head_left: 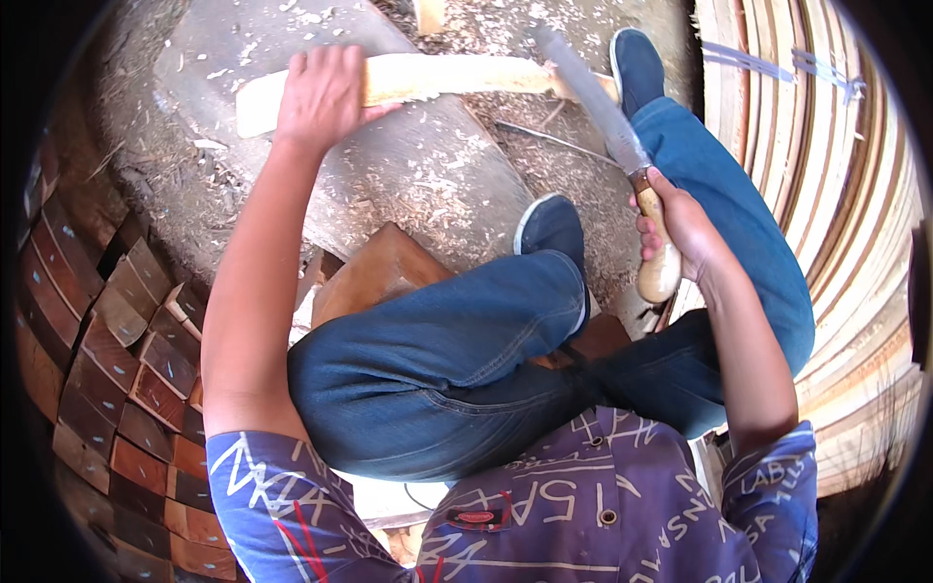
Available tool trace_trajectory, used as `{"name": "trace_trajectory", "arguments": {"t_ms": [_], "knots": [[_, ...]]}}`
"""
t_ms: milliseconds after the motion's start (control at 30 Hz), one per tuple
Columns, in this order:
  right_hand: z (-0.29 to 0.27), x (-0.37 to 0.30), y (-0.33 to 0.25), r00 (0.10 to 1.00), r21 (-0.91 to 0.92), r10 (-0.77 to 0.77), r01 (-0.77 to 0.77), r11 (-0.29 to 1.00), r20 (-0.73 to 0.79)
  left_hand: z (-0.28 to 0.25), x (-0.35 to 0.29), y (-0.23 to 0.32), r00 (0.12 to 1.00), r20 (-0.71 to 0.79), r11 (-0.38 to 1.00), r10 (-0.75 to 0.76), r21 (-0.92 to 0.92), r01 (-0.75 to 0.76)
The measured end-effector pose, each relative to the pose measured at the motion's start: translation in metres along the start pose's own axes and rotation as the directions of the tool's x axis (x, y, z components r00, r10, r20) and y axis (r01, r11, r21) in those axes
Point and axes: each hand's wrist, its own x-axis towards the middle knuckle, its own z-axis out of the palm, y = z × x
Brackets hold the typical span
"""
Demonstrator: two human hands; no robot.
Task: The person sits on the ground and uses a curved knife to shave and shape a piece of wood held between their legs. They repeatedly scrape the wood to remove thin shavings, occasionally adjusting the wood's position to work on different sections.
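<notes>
This is a rough woodworking shop. Wood chips and shavings (573,185) cover the ground around a big chopping block (389,155). Cut reddish wood blocks (126,389) are stacked in rows on the left, and bundled pale wooden strips (826,175) lie stacked on the right.

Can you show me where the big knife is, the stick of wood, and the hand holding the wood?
big knife (593,97), head view, middle of the blade.
stick of wood (457,76), head view, bare pale middle.
left hand (321,92), head view, back of the hand.

Pale wood plank (437,80) (blue jeans (457,350))
</notes>
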Motion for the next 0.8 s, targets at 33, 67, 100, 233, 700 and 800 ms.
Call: {"name": "trace_trajectory", "arguments": {"t_ms": [33,67,100,233,700,800], "knots": [[-0.006,-0.006,-0.005,0.998,0.076,0.056,-0.058,0.995,0.02,-0.003,-0.006,0.001,1.0,0.011,1.0,-0.007,-0.017,0.008],[-0.01,-0.006,-0.013,0.994,0.154,0.094,-0.101,0.983,0.05,-0.004,-0.008,-0.005,1.0,0.013,1.0,-0.019,-0.018,0.019],[-0.028,-0.004,-0.022,0.991,0.25,0.036,-0.067,0.966,0.126,-0.002,-0.004,-0.014,0.999,-0.033,1.0,-0.022,0.013,0.023],[-0.031,0.002,-0.037,0.941,0.331,-0.254,0.318,0.889,-0.222,-0.004,0.0,-0.003,0.999,-0.039,0.999,0.016,0.045,-0.014],[-0.018,0.014,-0.018,0.898,-0.398,-0.381,0.274,0.875,-0.219,0.004,0.004,-0.014,0.998,-0.066,1.0,0.011,0.025,-0.01],[-0.018,0.017,0.003,0.986,-0.48,-0.098,0.023,0.877,-0.132,0.004,-0.001,-0.005,0.996,-0.081,0.999,0.034,0.01,-0.033]]}}
